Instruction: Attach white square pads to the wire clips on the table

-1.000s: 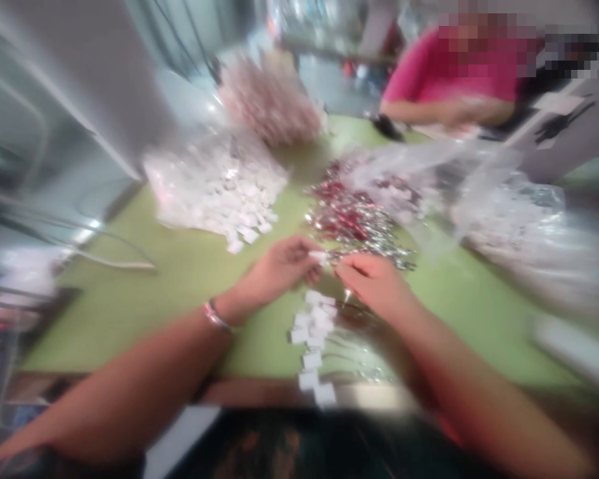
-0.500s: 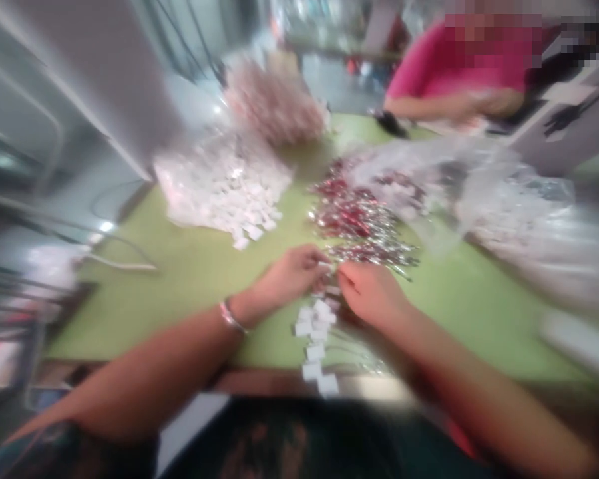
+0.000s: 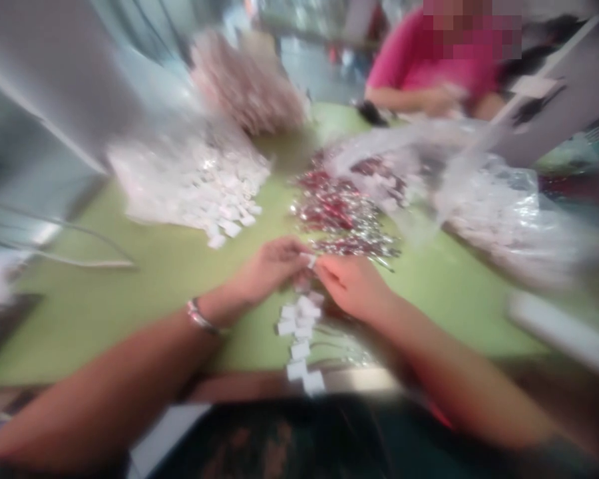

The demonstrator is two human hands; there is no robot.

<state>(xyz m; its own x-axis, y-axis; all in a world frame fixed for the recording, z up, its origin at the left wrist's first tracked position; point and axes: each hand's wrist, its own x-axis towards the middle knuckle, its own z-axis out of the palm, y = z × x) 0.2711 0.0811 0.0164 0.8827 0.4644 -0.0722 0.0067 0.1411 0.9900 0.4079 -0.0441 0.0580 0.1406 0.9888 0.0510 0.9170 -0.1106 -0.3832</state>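
My left hand [image 3: 272,266] pinches a small white tag [image 3: 309,260] between thumb and fingers. Close against it, my right hand [image 3: 352,283] is closed at the tag's right side; what its fingertips grip is too blurred to make out. Below both hands, several white tags [image 3: 299,349] lie in a loose column reaching the table's front edge, with thin strands running right from them. Just beyond my fingers is a heap of shiny silver and red tinsel-like pieces [image 3: 337,209].
On the green table [image 3: 170,266], white tags spill from a clear plastic bag [image 3: 160,179] at left. A pinkish bundle [image 3: 249,83] stands behind. More filled clear bags [image 3: 499,206] lie right, near a white block [image 3: 554,326]. A person in pink [image 3: 429,60] works across the table.
The whole view has shifted, so things appear further left. My hands stay together, and the white tag now shows more plainly between them. The person opposite has moved their hands.
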